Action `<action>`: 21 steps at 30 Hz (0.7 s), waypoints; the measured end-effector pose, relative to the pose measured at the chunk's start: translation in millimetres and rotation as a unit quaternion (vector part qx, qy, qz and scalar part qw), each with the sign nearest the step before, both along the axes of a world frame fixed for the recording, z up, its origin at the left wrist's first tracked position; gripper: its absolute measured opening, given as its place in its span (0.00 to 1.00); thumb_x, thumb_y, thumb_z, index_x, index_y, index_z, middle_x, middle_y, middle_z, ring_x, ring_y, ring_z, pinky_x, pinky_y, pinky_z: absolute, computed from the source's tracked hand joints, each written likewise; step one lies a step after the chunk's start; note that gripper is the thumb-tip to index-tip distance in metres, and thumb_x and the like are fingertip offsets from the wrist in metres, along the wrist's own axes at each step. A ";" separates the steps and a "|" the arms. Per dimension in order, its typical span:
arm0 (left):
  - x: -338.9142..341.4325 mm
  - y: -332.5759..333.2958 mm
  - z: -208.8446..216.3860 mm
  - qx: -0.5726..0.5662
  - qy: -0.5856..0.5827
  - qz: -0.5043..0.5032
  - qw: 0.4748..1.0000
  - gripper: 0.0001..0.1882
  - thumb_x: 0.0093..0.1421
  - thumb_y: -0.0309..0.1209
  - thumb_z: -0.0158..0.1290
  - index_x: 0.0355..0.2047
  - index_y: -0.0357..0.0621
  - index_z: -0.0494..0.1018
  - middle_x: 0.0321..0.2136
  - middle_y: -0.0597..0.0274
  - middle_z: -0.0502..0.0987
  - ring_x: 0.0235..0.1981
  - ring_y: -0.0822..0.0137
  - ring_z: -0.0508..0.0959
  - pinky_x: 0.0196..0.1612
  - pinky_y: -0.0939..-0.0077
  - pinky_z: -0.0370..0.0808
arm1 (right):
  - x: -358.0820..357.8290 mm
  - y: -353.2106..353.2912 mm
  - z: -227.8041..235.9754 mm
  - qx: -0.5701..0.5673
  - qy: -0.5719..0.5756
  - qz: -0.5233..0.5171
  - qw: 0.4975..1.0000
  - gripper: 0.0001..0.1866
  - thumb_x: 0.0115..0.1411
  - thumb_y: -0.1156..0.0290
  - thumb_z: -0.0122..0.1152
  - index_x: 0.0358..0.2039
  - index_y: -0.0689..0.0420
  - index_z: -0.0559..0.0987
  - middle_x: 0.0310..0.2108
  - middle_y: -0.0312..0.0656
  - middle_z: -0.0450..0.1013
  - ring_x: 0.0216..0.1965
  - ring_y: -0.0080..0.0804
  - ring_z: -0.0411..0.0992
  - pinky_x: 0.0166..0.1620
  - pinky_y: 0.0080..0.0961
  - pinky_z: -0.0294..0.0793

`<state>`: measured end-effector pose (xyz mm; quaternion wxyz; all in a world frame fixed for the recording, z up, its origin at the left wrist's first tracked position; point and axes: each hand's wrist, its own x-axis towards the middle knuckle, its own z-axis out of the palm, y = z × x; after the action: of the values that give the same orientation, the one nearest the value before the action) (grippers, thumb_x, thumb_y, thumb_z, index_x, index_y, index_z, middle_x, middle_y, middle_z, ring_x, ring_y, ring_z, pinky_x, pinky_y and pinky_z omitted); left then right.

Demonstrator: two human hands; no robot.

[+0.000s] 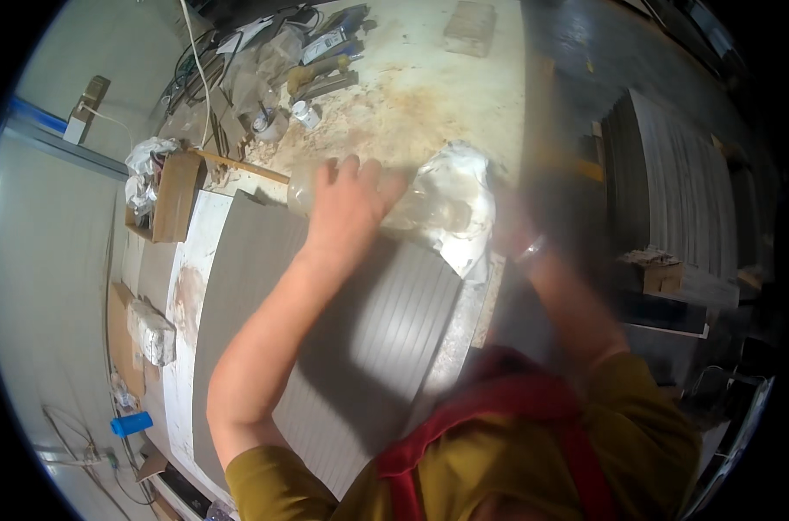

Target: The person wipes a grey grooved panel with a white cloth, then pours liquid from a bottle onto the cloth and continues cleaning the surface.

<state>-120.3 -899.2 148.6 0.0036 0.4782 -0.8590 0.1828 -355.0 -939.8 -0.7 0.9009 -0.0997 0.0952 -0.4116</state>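
My left hand [351,204] is wrapped round a clear plastic bottle [301,189], which lies tilted on its side with its narrower end to the right. A crumpled white cloth or paper [473,178] sits at that end, partly behind the bottle. Next to it my right hand [512,224] is smeared by motion, so its fingers and anything in them cannot be made out. Under both arms lies a grey panel with fine grooves [394,321], partly in shadow. Whether liquid leaves the bottle does not show.
Tools [321,74], small pots [269,126] and dust lie on the workbench [412,95] beyond my hands. A cardboard box [176,195] with crumpled white material stands at left. Stacked grey panels [672,191] stand at right, off the bench. A wrapped block [470,28] lies at the far edge.
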 end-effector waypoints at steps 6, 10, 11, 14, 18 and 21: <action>29.6 -26.8 -17.6 -0.056 0.047 0.015 0.997 0.26 0.46 0.22 0.53 0.48 0.58 0.70 0.38 0.58 0.69 0.46 0.56 0.69 0.52 0.54 0.62 | 21.0 8.0 6.1 -0.050 0.025 -0.028 0.998 0.30 0.63 0.54 0.49 0.61 0.56 0.61 0.57 0.45 0.64 0.56 0.39 0.65 0.58 0.39 0.65; 33.5 -59.8 -40.8 -0.023 0.178 0.069 0.981 0.29 0.42 0.24 0.59 0.48 0.57 0.70 0.41 0.56 0.69 0.46 0.53 0.71 0.51 0.57 0.66 | 13.8 -3.5 34.1 -0.084 -0.046 0.020 0.995 0.33 0.60 0.54 0.55 0.60 0.59 0.60 0.56 0.48 0.65 0.54 0.42 0.66 0.57 0.40 0.66; 32.4 -69.3 -45.5 -0.011 0.291 0.082 0.953 0.30 0.42 0.25 0.62 0.48 0.53 0.69 0.43 0.55 0.71 0.45 0.54 0.72 0.50 0.61 0.69 | 7.0 -0.9 52.4 -0.077 -0.017 -0.011 0.997 0.32 0.60 0.55 0.54 0.59 0.61 0.61 0.55 0.49 0.65 0.54 0.42 0.67 0.57 0.39 0.66; 61.1 -86.7 -88.0 0.003 0.487 0.147 0.861 0.30 0.44 0.28 0.65 0.48 0.44 0.67 0.45 0.53 0.73 0.45 0.57 0.75 0.47 0.67 0.73 | -14.1 -6.7 36.1 -0.011 0.051 -0.077 0.996 0.30 0.62 0.58 0.53 0.58 0.63 0.62 0.54 0.50 0.67 0.55 0.42 0.66 0.57 0.39 0.66; 77.7 -87.6 -121.4 0.052 0.653 0.194 0.730 0.32 0.46 0.33 0.65 0.49 0.36 0.64 0.44 0.49 0.74 0.45 0.59 0.76 0.47 0.68 0.73 | -73.3 0.3 14.0 -0.265 0.313 -0.153 0.899 0.27 0.64 0.58 0.47 0.58 0.64 0.62 0.54 0.52 0.66 0.55 0.43 0.66 0.59 0.40 0.64; 83.0 -76.7 -113.1 0.094 0.737 0.168 0.648 0.36 0.45 0.34 0.65 0.52 0.35 0.61 0.45 0.47 0.72 0.48 0.54 0.74 0.49 0.67 0.72 | -72.9 16.1 44.6 -0.163 0.072 -0.074 0.981 0.26 0.66 0.60 0.42 0.59 0.65 0.61 0.55 0.53 0.65 0.54 0.41 0.68 0.56 0.37 0.68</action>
<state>-37.2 -975.9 35.4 0.5601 0.5890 -0.4906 -0.3142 -428.0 -923.6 43.9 0.8306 -0.2672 0.0987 -0.4786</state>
